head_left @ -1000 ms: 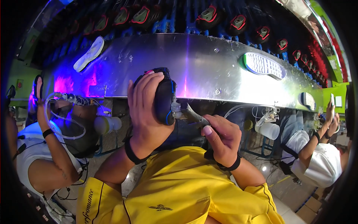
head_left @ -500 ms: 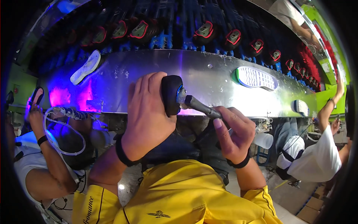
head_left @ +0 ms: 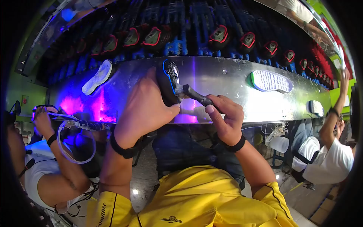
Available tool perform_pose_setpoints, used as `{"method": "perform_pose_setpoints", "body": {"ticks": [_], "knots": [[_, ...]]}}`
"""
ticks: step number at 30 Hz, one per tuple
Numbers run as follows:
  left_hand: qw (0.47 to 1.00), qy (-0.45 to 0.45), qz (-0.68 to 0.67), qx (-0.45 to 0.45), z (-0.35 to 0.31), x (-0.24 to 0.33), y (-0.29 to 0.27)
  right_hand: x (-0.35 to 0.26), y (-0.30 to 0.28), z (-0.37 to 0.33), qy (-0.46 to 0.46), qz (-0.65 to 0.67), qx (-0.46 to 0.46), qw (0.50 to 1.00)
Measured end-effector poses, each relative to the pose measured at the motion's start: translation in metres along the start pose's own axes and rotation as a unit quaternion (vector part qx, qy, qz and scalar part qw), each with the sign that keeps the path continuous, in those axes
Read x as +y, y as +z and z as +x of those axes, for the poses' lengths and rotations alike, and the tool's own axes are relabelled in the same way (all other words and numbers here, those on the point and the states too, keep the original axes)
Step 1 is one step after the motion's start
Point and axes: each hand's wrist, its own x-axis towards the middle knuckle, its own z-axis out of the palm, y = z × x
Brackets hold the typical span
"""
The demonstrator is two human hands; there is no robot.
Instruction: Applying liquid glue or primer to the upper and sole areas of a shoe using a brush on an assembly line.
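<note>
My left hand (head_left: 140, 108) is closed around a black shoe upper (head_left: 163, 85) with a thin blue line along its edge, held tilted over the metal ledge. The underside of the shoe, dark with pale marks, faces right. In my right hand (head_left: 229, 116) a dark-handled brush (head_left: 196, 95) is pinched between thumb and fingers. Its pale bristle end touches the lower right edge of the shoe's underside. Part of the shoe is hidden behind my left hand.
A metal ledge (head_left: 211, 81) runs across in front of me. On it lie a white sole (head_left: 97, 77) at left, a white-and-green sole (head_left: 272, 81) at right and a smaller one (head_left: 315, 108) farther right. Behind, several red-trimmed shoes (head_left: 152, 36) line a blue-and-black rack. People work on both sides.
The view has shifted, so the ledge and rack sit lower and farther right. My left hand has tipped the shoe, showing more of its underside. The brush has moved to its lower edge.
</note>
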Motion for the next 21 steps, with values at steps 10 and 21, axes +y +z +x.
{"method": "perform_pose_setpoints", "body": {"ticks": [10,21], "knots": [[0.995,-0.073,0.02,-0.062,0.014,-0.028,-0.005,0.02,0.015,-0.026,0.049,-0.099,0.03,0.993],[0.964,0.038,-0.264,0.02,-0.024,-0.067,0.022,-0.02,-0.007,-0.028,0.168,-0.038,0.023,0.985]]}}
